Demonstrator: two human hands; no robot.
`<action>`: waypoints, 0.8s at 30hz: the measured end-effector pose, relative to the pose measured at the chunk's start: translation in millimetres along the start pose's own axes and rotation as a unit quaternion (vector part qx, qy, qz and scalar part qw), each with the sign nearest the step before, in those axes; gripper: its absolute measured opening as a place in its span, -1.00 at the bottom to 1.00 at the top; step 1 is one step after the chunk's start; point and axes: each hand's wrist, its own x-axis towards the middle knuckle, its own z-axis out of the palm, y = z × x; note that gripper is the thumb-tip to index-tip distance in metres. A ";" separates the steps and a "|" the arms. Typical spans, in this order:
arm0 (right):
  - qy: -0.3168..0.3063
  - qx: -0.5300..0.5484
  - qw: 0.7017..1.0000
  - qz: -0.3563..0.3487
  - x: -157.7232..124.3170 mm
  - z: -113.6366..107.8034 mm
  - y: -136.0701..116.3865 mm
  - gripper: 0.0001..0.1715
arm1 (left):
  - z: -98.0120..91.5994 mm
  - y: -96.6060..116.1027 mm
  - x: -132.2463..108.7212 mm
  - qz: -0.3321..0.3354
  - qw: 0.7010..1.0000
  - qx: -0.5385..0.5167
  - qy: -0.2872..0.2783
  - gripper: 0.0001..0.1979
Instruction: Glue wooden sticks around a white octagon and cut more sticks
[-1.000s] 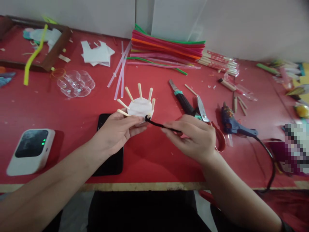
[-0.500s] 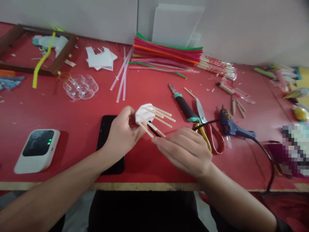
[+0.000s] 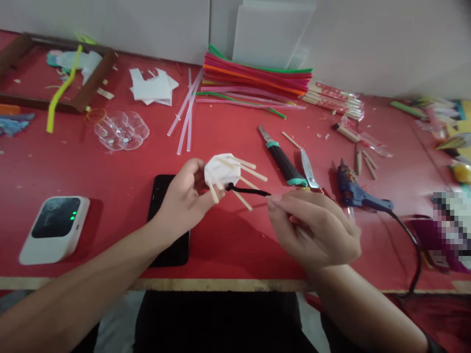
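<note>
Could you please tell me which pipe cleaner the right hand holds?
The black pipe cleaner, running from the white piece to the right hand; the yellow one lies across the brown frame, the colourful bundle by the wall.

Cannot see the far end of the black strand (image 3: 250, 190), lost inside the right hand (image 3: 316, 225), nor the left hand's (image 3: 189, 191) fingertips behind the white disc (image 3: 222, 169). Cannot trace the middle of the black phone (image 3: 179, 252) beneath the left wrist, or most handles of the scissors (image 3: 308, 169). Cannot follow the brown frame (image 3: 97, 81) past the left edge, or identify anything under the pixelated patch (image 3: 452, 225).
</note>
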 end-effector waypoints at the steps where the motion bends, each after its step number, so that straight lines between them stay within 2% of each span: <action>1: 0.003 -0.011 1.000 -0.001 -0.4 -0.9 0.4 -0.56 | 0.6 2.0 0.6 -0.024 0.999 -0.033 -0.004 -0.74; 4: 0.007 -0.027 1.000 -0.010 -2.9 -4.4 1.8 -0.56 | 2.6 5.7 1.4 -0.086 0.992 -0.097 -0.012 -0.73; 10: -0.043 0.002 0.997 -0.069 -4.2 -8.2 4.1 -0.64 | 4.1 5.1 3.2 -0.130 0.979 -0.157 -0.007 -0.74; 16: -0.052 -0.081 0.995 0.015 5.5 -1.7 4.6 -0.74 | 3.1 9.8 4.2 -0.197 0.955 -0.222 0.012 -0.79; 21: -0.042 -0.098 0.991 0.079 6.5 0.3 6.0 -0.81 | 5.0 15.6 4.2 -0.199 0.948 -0.246 -0.009 -0.87; 24: -0.047 -0.109 0.987 0.107 5.9 0.2 5.6 -0.83 | 5.3 19.4 6.3 -0.216 0.939 -0.268 0.003 -0.93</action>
